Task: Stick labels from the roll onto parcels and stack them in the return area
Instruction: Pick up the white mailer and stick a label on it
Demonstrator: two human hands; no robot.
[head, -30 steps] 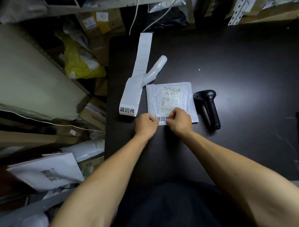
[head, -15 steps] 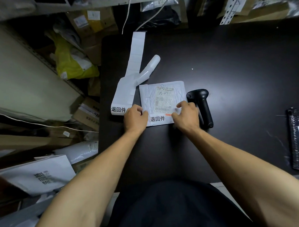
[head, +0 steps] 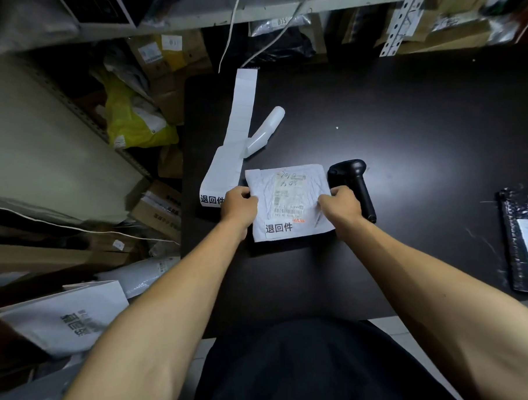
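White parcel (head: 290, 203) above dark table (head: 405, 139), gripped at both side edges, label (head: 278, 228) already stuck near its front corner. Possible slip or crumpling on lifting; scanner (head: 354, 186) beside right hand (head: 340, 205) easily knocked. Fingers of left hand (head: 238, 204) curled round left edge; right likewise pinching.

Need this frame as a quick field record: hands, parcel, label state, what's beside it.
left hand: grips the parcel's left edge
right hand: grips the parcel's right edge
parcel: white mailer, near edge apparently raised off the table
label: stuck on the parcel's near left corner
label strip: left of the parcel, printed label at its near end
scanner: black, right of the parcel
black parcel: far right table edge
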